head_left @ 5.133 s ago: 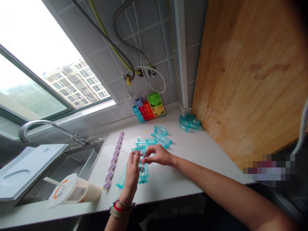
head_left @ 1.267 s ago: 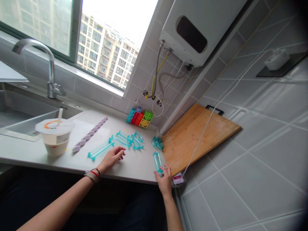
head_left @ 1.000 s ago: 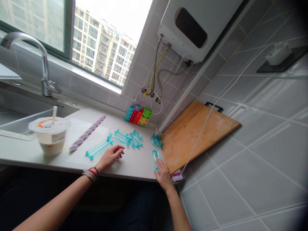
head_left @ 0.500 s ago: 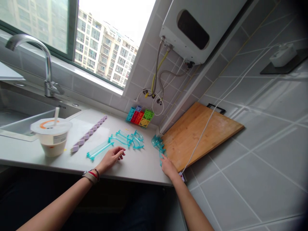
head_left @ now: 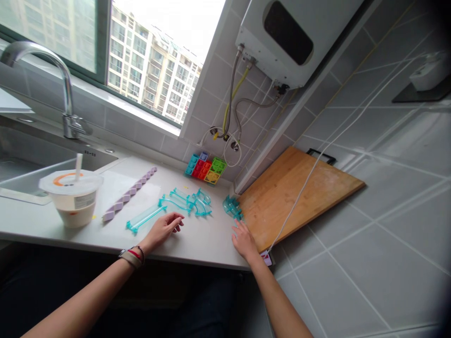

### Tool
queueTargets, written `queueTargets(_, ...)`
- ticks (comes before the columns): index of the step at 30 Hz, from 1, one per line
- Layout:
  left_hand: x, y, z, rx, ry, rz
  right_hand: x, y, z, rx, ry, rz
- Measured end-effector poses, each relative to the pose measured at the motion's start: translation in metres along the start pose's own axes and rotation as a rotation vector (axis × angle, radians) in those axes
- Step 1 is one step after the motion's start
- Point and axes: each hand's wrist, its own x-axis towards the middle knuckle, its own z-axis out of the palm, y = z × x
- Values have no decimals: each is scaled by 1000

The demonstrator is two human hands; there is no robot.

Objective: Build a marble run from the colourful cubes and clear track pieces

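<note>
My left hand (head_left: 164, 229) rests on the white countertop (head_left: 200, 239) with its fingers loosely spread and nothing in them. It lies just in front of a long clear teal track piece (head_left: 144, 217) and a cluster of curved teal track pieces (head_left: 190, 203). My right hand (head_left: 243, 239) lies flat near the counter's right front corner, fingers stretched out. Its fingertips are just short of a small pile of teal pieces (head_left: 232, 207) beside the wooden board (head_left: 299, 192).
A lidded drink cup with a straw (head_left: 72, 197) stands at the left, and a purple zigzag strip (head_left: 128, 195) lies beside it. Coloured blocks (head_left: 206, 168) lean on the tiled wall. A white cable (head_left: 317, 162) crosses the board. The faucet (head_left: 52, 80) and sink are far left.
My right hand slid a short teal track piece from the counter's front edge up towards the pile by the board and came off it. My left hand stayed put.
</note>
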Motion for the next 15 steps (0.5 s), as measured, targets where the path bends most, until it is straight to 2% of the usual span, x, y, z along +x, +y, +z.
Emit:
queueTargets(3,0,-1,0,0,-6,-1,6,-31,6,121,72,-112)
queueTargets(7,-1,2,0,43,-14,5,30,-76,19,342,180,-210)
queueTargets(11,-2,4,1,136,-31,27,59,-108,38,534,349,-103)
queueTargets(15,-5,5,3,292,-62,67,66,-118,55,657,402,-9)
